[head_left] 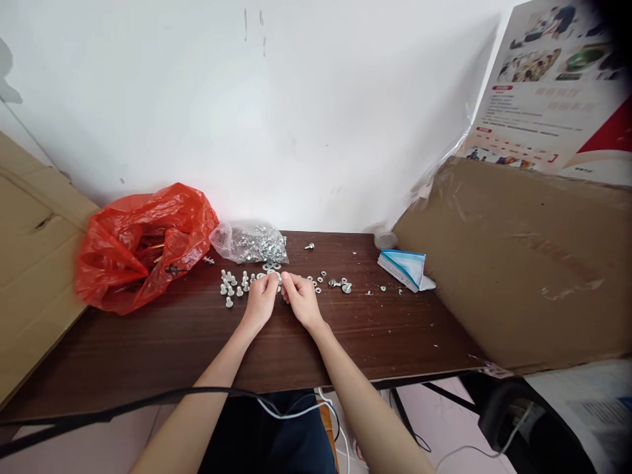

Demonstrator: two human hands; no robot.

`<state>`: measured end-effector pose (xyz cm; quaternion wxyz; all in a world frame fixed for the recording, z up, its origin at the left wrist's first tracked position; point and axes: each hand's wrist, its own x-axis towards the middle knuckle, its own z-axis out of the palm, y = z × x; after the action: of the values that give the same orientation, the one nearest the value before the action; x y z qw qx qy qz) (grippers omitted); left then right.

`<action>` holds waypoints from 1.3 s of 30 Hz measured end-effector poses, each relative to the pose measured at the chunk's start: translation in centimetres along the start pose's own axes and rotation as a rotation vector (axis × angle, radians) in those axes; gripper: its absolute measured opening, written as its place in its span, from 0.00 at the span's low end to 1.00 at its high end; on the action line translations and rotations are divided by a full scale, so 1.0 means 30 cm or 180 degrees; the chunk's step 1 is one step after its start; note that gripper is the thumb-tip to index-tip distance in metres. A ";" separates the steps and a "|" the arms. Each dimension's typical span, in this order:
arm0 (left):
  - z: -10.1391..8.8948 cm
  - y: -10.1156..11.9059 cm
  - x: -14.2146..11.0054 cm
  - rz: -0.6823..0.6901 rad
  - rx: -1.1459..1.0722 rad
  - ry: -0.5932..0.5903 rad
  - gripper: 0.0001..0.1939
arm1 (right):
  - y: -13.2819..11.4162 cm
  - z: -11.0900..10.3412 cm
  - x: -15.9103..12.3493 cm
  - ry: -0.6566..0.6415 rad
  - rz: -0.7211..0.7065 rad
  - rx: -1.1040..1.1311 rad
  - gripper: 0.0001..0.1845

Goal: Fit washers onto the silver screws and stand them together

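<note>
My left hand (263,297) and my right hand (302,297) meet over the middle of the dark brown table. Both are closed in a pinch around a small silvery metal fastener (279,280); fingers cover most of it, so its exact kind is hidden. Just left of my left hand, several bolts (230,289) stand on their heads in a cluster. Flat washers (271,266) lie beyond my fingertips. To the right of my right hand are loose nuts (318,281), and farther right a few bolts with parts on them (342,285).
A red plastic bag (143,250) sits at the left, beside a clear bag of metal fasteners (254,243). One bolt (309,246) lies near the wall. A blue-and-white packet (405,268) is at the right. Cardboard panels (533,263) flank the table (148,359). A black cable (162,395) crosses its front edge.
</note>
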<state>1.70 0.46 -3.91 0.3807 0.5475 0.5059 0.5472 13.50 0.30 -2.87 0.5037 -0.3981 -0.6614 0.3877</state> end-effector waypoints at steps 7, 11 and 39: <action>-0.011 -0.001 -0.004 0.0178 0.0297 -0.0364 0.21 | 0.008 -0.009 0.004 -0.0170 0.0166 0.0372 0.25; -0.017 -0.001 -0.008 0.0169 0.0239 -0.0257 0.22 | -0.001 -0.013 -0.002 -0.0239 0.0227 0.0645 0.19; -0.013 0.011 -0.004 0.0012 0.0124 -0.0090 0.21 | 0.011 -0.022 0.009 -0.0270 0.0229 0.0893 0.08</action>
<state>1.36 0.23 -3.57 0.3760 0.5635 0.5100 0.5301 14.15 0.75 -2.94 0.5118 -0.3305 -0.6067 0.5107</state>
